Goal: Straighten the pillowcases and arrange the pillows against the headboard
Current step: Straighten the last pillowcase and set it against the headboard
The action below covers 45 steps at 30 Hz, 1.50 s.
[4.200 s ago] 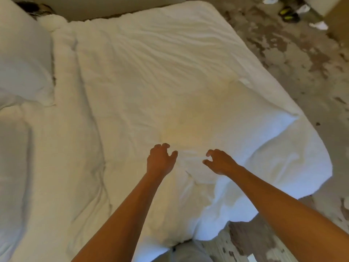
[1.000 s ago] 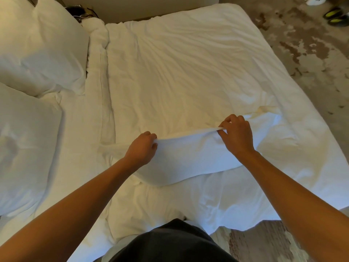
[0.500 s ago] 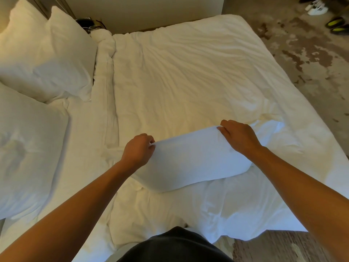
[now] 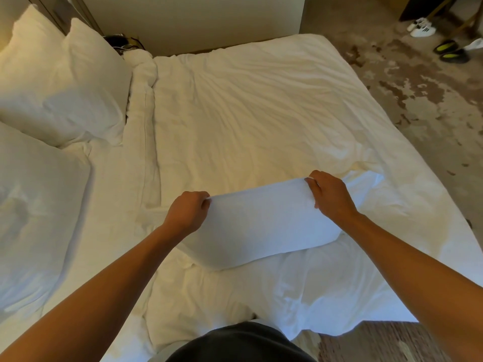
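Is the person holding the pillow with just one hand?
No, both the left hand and right hand grip the pillow.

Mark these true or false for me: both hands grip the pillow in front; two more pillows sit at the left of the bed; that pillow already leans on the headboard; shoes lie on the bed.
1. Both the left hand and the right hand grip the front pillow along its far edge. True.
2. Two other pillows, the far one and the near one, sit at the left of the bed. True.
3. The front pillow leans on the headboard. False: it lies on the duvet near the person.
4. Shoes lie on the bed. False: the shoes are on the floor.
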### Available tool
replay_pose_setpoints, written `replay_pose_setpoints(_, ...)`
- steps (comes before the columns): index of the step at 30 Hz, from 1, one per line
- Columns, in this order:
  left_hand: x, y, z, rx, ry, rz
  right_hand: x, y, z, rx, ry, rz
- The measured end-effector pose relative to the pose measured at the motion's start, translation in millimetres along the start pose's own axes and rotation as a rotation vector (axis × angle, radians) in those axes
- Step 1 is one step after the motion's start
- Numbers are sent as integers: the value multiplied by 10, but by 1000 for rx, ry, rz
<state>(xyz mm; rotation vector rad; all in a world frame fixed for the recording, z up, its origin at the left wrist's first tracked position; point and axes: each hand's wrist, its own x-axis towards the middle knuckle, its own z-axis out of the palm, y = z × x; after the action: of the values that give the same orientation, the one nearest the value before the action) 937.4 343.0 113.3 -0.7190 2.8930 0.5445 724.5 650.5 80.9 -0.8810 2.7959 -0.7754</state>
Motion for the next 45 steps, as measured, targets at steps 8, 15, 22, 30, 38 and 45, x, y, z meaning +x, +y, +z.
replay_pose_setpoints(8, -100, -22, -436, -88, 127, 4, 61, -415, -193, 55, 192, -20)
replay_pose_setpoints(15, -245, -331, -1423, -109, 442, 25, 462, -1392, -652, 208, 302, -98)
replay_pose_setpoints(22, -872, -1233, -2004, -78, 596, -88, 541, -2647, -438, 289, 234, -212)
replay_pose_setpoints(30, -1903, -2486, -2037, -130, 628, -305, 326, -3969, 491, 271, 99, -327)
replay_pose_setpoints(38, -2602, -3665, -1422, -323, 548, -460, -34, -4727, 1648, 159, -145, -302)
replay_pose_setpoints(45, -2941, -4272, -554, -468, 355, -547, -492, -4660, 2527, 42, -306, -207)
